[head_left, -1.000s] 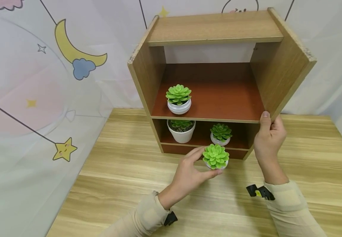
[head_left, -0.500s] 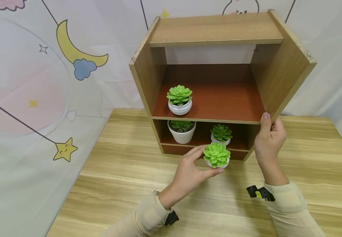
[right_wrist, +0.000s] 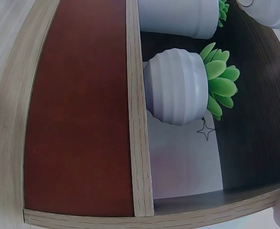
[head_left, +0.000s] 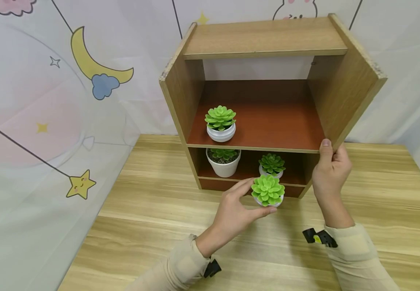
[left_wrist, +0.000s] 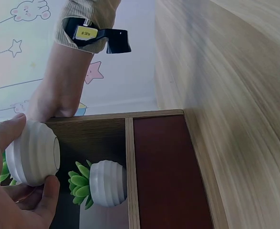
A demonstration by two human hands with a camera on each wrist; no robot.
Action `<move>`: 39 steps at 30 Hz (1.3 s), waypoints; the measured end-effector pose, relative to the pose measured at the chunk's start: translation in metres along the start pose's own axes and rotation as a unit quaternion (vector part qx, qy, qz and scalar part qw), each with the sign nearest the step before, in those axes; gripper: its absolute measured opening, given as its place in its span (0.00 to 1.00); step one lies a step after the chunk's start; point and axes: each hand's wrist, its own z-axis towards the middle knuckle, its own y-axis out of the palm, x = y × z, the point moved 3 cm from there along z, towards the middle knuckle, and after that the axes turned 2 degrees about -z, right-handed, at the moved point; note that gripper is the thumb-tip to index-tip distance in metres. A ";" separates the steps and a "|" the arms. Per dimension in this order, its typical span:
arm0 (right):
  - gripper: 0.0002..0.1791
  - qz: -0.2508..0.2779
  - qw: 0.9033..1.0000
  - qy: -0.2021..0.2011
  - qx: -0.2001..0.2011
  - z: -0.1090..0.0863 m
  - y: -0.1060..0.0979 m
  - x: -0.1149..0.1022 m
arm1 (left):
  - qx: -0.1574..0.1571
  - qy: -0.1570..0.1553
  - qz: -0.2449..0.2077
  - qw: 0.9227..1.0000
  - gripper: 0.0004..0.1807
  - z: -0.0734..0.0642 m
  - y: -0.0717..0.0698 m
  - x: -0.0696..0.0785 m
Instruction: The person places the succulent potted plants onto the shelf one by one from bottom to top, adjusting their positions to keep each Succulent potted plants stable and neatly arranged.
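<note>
My left hand (head_left: pixel 233 208) pinches a bright green potted succulent (head_left: pixel 268 190) by its white ribbed pot, thumb on one side and fingers on the other. It is held in front of the shelf's lower compartment; in the left wrist view the pot (left_wrist: pixel 34 153) shows between the fingers. My right hand (head_left: pixel 331 178) grips the right side panel of the wooden shelf (head_left: pixel 355 85), thumb on its front edge near the middle board. Behind the held plant, a darker green succulent (head_left: pixel 272 163) in a white pot stands on the lower level, partly covered by it in the head view.
A light green succulent (head_left: pixel 221 123) stands at the left of the red-brown middle board (head_left: pixel 268 127). Below it, a larger white pot (head_left: pixel 225 166) with a succulent sits at the lower left. The shelf stands on a wood-grain table (head_left: pixel 133 226) before a printed cloth backdrop (head_left: pixel 115 36).
My left hand has shifted the held succulent very slightly to the right. The right hand keeps its grip on the panel, and the view has tilted a little.
</note>
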 end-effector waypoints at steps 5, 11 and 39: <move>0.13 0.002 1.000 -0.005 0.000 0.000 0.000 0.000 | 0.005 0.005 0.000 1.000 0.37 0.001 -0.001 0.002; 0.14 0.006 1.000 -0.011 -0.001 0.000 0.000 0.000 | 0.004 0.006 -0.003 1.000 0.37 0.003 -0.003 0.004; 0.15 -0.003 1.000 -0.002 -0.009 0.005 -0.008 0.034 | 0.018 0.045 -0.010 0.999 0.39 0.022 -0.008 0.024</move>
